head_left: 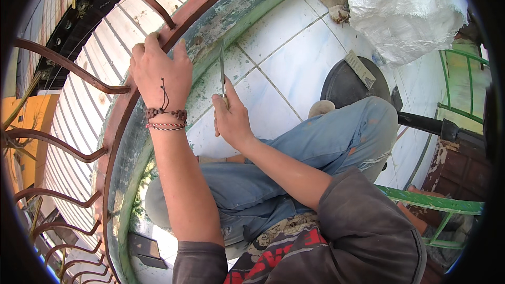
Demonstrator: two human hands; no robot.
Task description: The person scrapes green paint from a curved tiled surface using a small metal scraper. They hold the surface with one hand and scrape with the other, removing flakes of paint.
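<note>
My left hand (pixel 162 71) is closed over the reddish-brown metal railing (pixel 122 106), its fingers curled round the curved lower bar. To its right, my right hand (pixel 232 120) grips what looks like a knife (pixel 222 68) by its short handle. The thin blade points away from me, close to the green, worn concrete ledge (pixel 213 55) that runs along the railing. I see the blade almost edge-on, so its shape is hard to tell.
White floor tiles (pixel 273 92) lie beyond my bent knees. A flat, pale strip (pixel 360 70) rests on a round black object (pixel 336 85). Behind it stands a white woven sack (pixel 405 13). Green metal bars (pixel 426 198) and part of another person's limb (pixel 413 216) are at the right.
</note>
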